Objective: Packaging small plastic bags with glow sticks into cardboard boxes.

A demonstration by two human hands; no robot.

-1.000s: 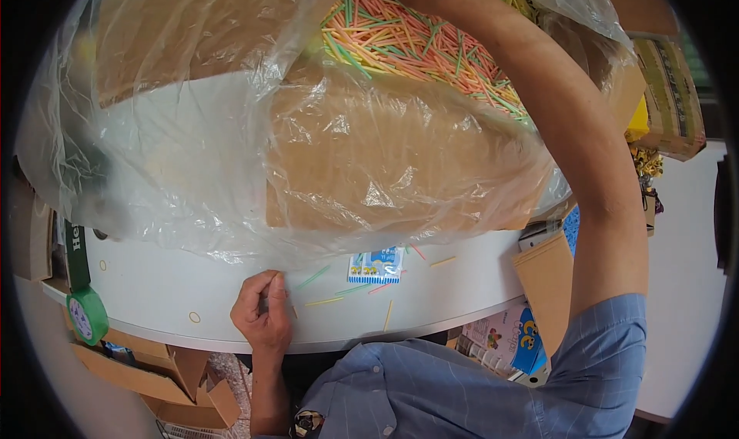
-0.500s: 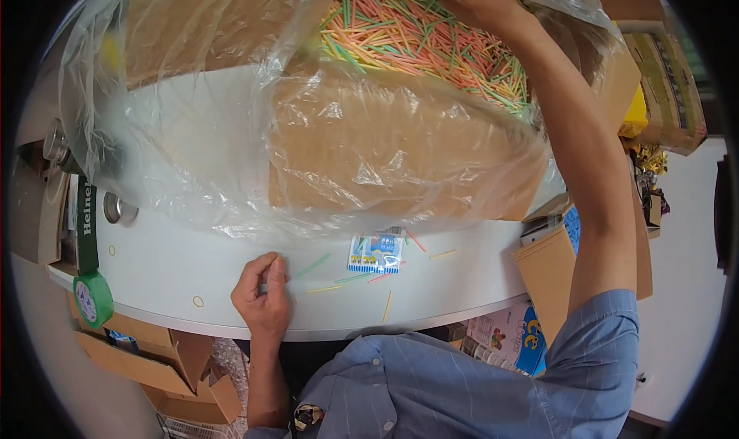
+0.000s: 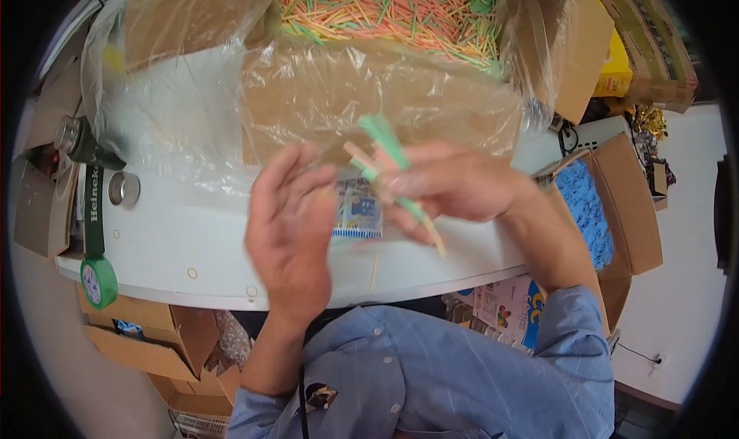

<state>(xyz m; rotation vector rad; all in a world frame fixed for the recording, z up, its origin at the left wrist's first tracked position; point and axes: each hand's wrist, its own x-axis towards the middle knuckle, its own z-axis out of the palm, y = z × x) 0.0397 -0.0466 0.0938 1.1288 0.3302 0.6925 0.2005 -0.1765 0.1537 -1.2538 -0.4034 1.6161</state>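
Observation:
A small bunch of thin green, pink and yellow sticks [image 3: 387,142] is in my right hand [image 3: 454,183], the fingers closed round it and blurred by motion. Facing it, my left hand [image 3: 291,231] is raised over the table with its fingers apart and nothing in them. Between and beneath the hands lies a blue-and-white printed packet [image 3: 359,208], partly covered by my left fingers. One loose yellow stick [image 3: 374,273] rests near the table edge. Beyond the hands stands a large cardboard box [image 3: 369,92] lined with clear plastic, heaped with the same coloured sticks [image 3: 400,11].
Rubber bands [image 3: 192,273] lie on the white table [image 3: 165,231] at the left, near a green tape roll [image 3: 98,282] and a round metal tin [image 3: 124,188]. At the right, an open carton [image 3: 631,200] holds blue packets [image 3: 583,212].
My right hand has come back from the box with a bunch of sticks in it. My left hand has risen from the table edge and opened.

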